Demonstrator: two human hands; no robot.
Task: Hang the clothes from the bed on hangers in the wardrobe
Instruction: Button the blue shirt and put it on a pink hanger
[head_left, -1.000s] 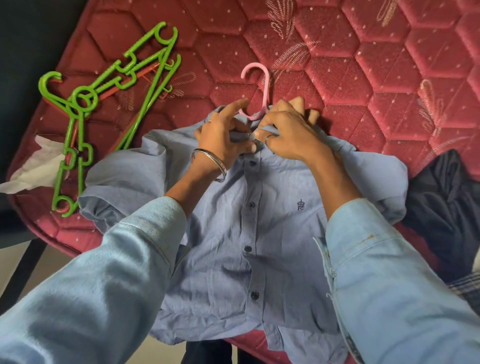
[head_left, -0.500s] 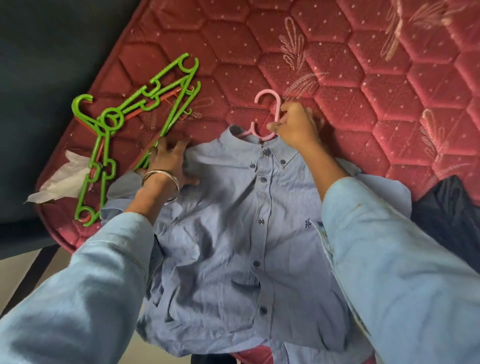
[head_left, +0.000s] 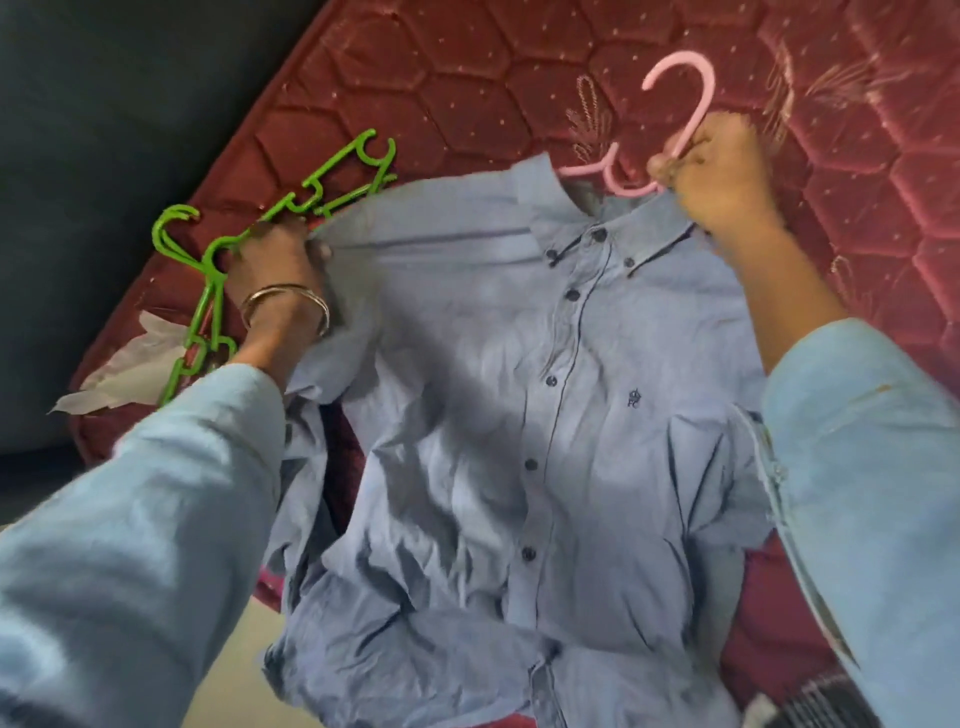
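**Blue shirt lifted on its pink hanger at the mattress corner**

My right hand (head_left: 719, 174) is closed round the neck of the pink hanger (head_left: 675, 111), just under its hook, with the collar of the blue shirt (head_left: 519, 415) bunched against my knuckles; my left hand (head_left: 283, 260) pinches the shirt's shoulder seam out at the far side, fingers curled on the cloth; between the two hands the yoke is pulled taut and nearly straight, while below them the body hangs crumpled and creased; the shirt is thin woven cotton, buttoned down the front with small dark buttons, a button-down collar, a little dark crest on the chest; the hanger is smooth moulded plastic with a round hook, and its arms go inside the collar where I cannot see them; beyond my right hand the red mattress (head_left: 857, 208) spreads wide, quilted in hexagons with pale dots and stitched sprigs; beside my left hand the room is tighter, for the green hangers (head_left: 291, 200) lie in a tangled heap touching my fingers, and past them the mattress's rounded corner drops off to dark floor; near my left wrist, which wears thin metal bangles (head_left: 285, 306), a crumpled white sheet (head_left: 124, 364) lies at the mattress edge; both forearms are in soft pale-blue sleeves (head_left: 130, 545); the shirt's hem overhangs the near edge towards me.
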